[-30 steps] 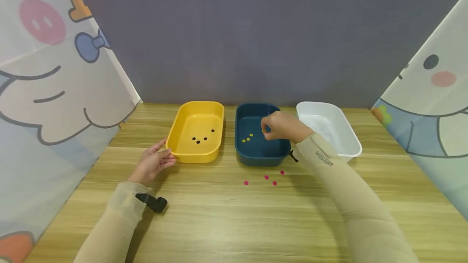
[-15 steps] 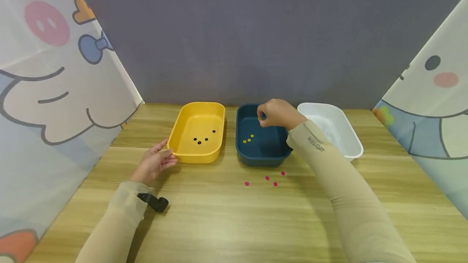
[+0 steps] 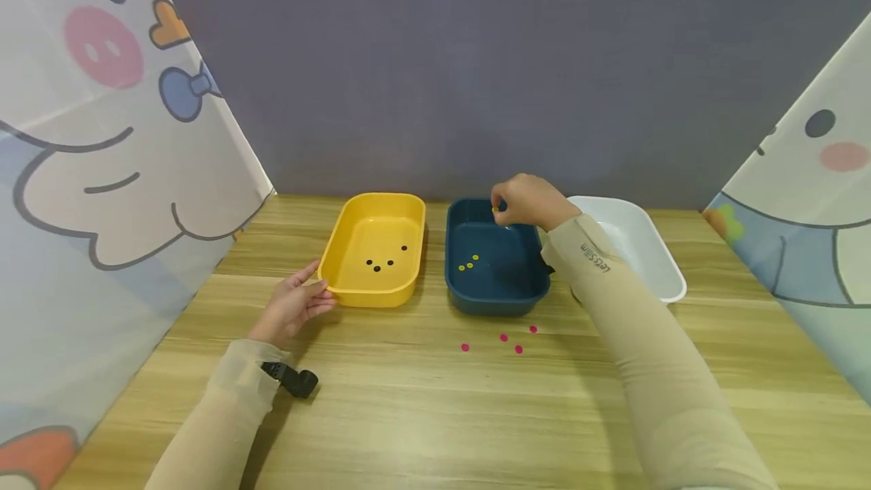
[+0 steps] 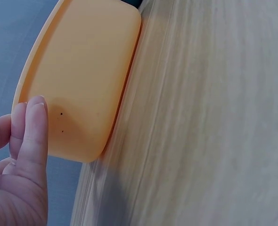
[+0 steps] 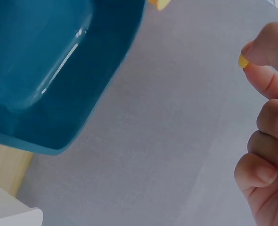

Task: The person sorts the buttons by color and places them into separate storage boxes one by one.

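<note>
My left hand [image 3: 287,311] pinches the near left corner of a yellow plastic tray [image 3: 369,298] by its rim; in the left wrist view, fingers [image 4: 33,136] lie along its outer wall. Several small black buttons [image 3: 377,268] lie inside. My right hand [image 3: 534,201] is over the far part of a dark blue tray [image 3: 498,307], pinching a small yellow button [image 5: 243,61] between thumb and index finger, the other fingers curled. Three yellow buttons [image 3: 469,265] rest on the blue tray's floor, left of the middle.
A white tray [image 3: 670,295] stands at the right, partly hidden by my right forearm. Several pink buttons [image 3: 503,338] lie on the wooden table [image 3: 408,414] in front of the blue tray. A grey wall [image 3: 435,74] rises behind, with cartoon-printed panels [image 3: 163,195] at both sides.
My right hand has risen from low over the blue tray toward its far edge, with the yellow button in its fingertips. The left hand keeps its hold on the yellow tray.
</note>
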The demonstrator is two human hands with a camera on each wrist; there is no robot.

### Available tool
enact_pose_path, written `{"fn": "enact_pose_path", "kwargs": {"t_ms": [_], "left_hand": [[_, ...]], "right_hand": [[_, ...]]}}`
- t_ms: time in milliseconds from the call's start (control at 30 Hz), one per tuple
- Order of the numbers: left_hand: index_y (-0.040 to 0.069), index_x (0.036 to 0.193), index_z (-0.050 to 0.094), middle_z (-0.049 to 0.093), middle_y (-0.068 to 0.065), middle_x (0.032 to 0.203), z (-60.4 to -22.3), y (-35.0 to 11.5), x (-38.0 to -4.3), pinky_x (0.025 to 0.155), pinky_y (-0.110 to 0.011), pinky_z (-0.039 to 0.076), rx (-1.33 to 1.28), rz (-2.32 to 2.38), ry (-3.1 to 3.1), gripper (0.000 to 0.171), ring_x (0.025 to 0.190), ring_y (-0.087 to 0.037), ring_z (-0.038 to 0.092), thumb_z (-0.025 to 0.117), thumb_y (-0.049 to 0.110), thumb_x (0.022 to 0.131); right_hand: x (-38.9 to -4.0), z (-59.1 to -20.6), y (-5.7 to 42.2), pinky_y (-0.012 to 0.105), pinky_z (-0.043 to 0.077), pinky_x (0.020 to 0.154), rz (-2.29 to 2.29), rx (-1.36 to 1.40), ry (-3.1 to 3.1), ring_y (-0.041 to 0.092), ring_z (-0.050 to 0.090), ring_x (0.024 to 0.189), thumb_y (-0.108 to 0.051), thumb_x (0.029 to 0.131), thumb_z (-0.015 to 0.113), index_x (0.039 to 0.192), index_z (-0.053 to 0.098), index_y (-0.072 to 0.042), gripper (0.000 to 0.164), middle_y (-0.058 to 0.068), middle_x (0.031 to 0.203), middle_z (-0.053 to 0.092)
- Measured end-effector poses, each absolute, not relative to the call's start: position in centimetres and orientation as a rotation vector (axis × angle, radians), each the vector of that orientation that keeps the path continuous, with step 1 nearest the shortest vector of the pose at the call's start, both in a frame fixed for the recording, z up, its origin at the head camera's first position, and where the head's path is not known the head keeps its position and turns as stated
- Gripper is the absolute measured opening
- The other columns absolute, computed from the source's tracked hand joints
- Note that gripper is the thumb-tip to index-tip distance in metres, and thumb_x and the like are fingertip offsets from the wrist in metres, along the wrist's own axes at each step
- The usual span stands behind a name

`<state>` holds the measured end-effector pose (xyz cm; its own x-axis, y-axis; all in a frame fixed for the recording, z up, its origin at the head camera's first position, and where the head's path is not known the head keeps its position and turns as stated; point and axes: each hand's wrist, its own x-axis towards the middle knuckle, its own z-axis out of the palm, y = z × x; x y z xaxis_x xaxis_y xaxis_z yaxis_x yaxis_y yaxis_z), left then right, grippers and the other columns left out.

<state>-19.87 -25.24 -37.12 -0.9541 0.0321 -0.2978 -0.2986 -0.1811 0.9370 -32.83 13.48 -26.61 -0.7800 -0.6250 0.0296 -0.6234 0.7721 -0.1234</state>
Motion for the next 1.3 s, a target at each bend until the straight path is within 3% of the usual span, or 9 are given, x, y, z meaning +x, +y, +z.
{"fn": "enact_pose_path", "kwargs": {"t_ms": [200,833,1300], "left_hand": [[0.009,0.154,0.009,0.065,-0.002,0.070,-37.4,-25.1,-19.9,0.069,-0.025,0.059,-0.319,2.250,1.846,0.063,0.063,-0.011,0.067,0.042,0.000,0.101],[0.009,0.154,0.008,0.064,-0.002,0.069,-37.3,-25.1,-19.8,0.068,-0.025,0.059,-0.309,2.263,1.831,0.064,0.062,-0.011,0.067,0.042,0.000,0.101],[0.010,0.155,0.006,0.065,-0.003,0.068,-37.2,-25.2,-20.1,0.067,-0.025,0.060,-0.326,2.275,1.807,0.067,0.061,-0.012,0.067,0.042,-0.002,0.100]], "right_hand": [[-33.5,-26.6,14.0,0.034,0.044,0.060,-0.245,-1.019,2.956,0.018,0.045,0.059,-0.015,0.084,0.063,0.097,0.069,-0.006,0.017,0.002,0.070,0.060],[-34.0,-29.2,13.2,0.038,0.050,0.067,-0.197,-1.031,2.910,0.020,0.051,0.068,-0.014,0.083,0.065,0.092,0.068,-0.006,0.013,0.005,0.085,0.065],[-34.5,-31.2,12.6,0.039,0.051,0.065,-0.151,-1.010,2.884,0.020,0.051,0.065,-0.017,0.082,0.066,0.092,0.069,-0.008,0.014,0.001,0.075,0.062]]}}
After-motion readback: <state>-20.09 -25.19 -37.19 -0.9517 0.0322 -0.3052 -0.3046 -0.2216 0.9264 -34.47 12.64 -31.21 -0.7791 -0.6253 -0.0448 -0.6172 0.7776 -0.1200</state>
